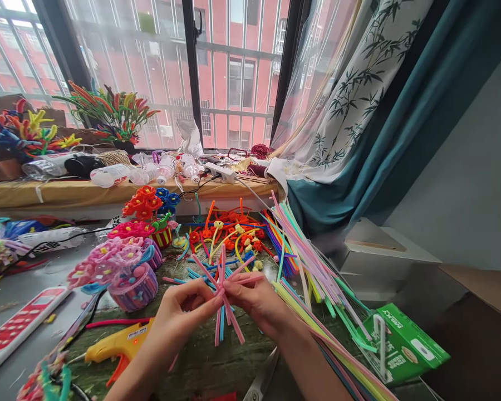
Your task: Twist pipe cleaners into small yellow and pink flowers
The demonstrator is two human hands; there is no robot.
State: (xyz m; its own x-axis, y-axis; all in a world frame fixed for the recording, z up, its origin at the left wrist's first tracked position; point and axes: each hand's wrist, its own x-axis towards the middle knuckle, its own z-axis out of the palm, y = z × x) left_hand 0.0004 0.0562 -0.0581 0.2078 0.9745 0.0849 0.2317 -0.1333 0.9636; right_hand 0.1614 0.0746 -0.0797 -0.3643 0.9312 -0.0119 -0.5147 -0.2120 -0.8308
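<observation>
My left hand (182,311) and my right hand (256,301) meet over the middle of the table, both pinched on a small bundle of pink and blue pipe cleaners (224,289). The stems cross at my fingertips and fan out above and below them. A yellow glue gun (117,348) lies just left of my left wrist. Scissors (262,380) rest below my right forearm.
Pipe-cleaner flower pots (127,273) stand to the left, loose orange and yellow pieces (229,231) behind. A long sheaf of pastel pipe cleaners (317,278) runs along the right beside a green box (404,342). A remote-like red and white device (20,323) lies far left. Bottles crowd the window sill (87,192).
</observation>
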